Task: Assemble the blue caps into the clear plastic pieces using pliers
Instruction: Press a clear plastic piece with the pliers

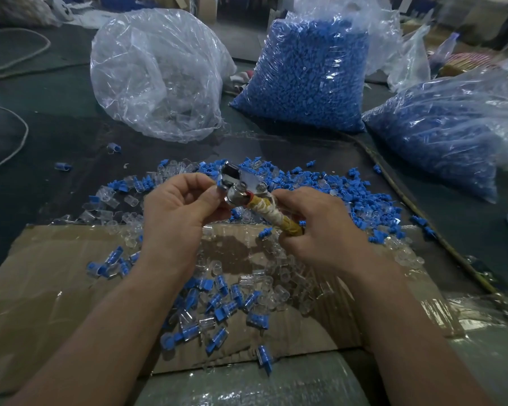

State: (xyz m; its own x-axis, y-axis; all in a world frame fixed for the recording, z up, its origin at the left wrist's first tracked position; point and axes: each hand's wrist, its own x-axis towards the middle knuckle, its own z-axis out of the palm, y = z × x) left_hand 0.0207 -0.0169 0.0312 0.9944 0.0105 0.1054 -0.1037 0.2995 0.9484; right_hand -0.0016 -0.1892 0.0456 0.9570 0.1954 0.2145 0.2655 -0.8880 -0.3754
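Left hand [173, 209] at head of pliers [241, 186], right hand [326, 232] round taped handle [276, 213].

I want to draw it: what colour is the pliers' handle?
Yellowish-tan with whitish wrapping; the handle shows best in the head view.

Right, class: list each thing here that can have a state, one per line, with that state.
Metal pliers with tape-wrapped handle: held up in both hands.
Left hand: pinches the pliers' head.
Right hand: grips the pliers' handle.
Clear plastic bag: crumpled, partly filled.
Tall bag of blue caps: full.
Blue-capped clear pieces on cardboard: assembled.
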